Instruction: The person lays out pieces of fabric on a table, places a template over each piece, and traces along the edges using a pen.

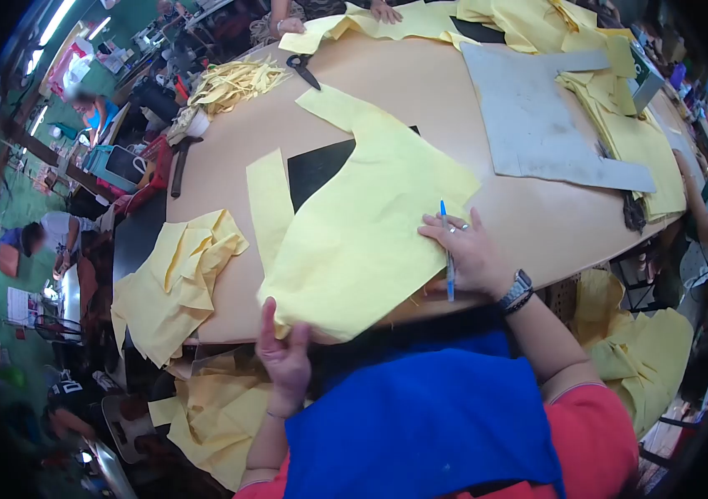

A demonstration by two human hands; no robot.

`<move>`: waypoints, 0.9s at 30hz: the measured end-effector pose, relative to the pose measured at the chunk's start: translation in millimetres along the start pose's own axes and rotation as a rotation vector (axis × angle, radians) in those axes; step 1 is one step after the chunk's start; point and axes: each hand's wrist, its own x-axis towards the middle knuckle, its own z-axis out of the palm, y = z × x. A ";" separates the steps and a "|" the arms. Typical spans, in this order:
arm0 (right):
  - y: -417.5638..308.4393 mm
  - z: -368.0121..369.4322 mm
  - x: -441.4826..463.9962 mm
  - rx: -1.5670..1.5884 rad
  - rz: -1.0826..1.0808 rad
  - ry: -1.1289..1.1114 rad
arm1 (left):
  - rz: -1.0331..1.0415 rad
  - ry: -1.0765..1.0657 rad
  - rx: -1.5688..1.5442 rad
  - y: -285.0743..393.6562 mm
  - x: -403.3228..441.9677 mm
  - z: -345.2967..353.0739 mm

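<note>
A large cut piece of yellow fabric [362, 224] lies spread on the table before me, with a long narrow arm at its far end. My left hand [283, 362] is at its near left corner, the fabric edge between thumb and fingers. My right hand [474, 258] rests at its right edge, with a blue pen [450, 270] held upright between the fingers. Under the fabric, a black sheet [308, 179] shows in part, and a yellow strip [269, 200] lies to its left.
A crumpled yellow fabric pile [175, 283] lies left. Scissors [304, 71], yellow scraps [237, 83] and a dark-handled tool [181, 162] lie farther away. A grey pattern sheet [537, 116] is right, beside stacked yellow fabric [628, 137]. Another person's hands [385, 12] touch fabric at the far edge.
</note>
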 end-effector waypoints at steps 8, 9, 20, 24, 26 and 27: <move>5.4 -63.6 1.4 0.522 -0.078 0.211 | 0.676 0.322 0.440 95.9 54.2 -27.3; -5.6 -88.0 3.1 0.705 -0.101 0.283 | 0.668 0.339 0.403 103.3 60.1 -35.7; 86.0 -199.2 202.9 -0.129 -0.288 0.186 | -0.022 -0.031 0.572 67.8 326.2 30.4; 104.2 -256.6 262.7 -0.181 -0.040 0.590 | 0.292 0.091 0.369 87.0 418.6 62.6; 72.6 -284.4 258.1 0.181 0.081 0.771 | 0.460 0.117 0.126 132.8 416.1 77.4; 12.6 -292.3 232.7 0.692 0.004 0.837 | 0.546 0.109 0.015 155.1 402.0 89.8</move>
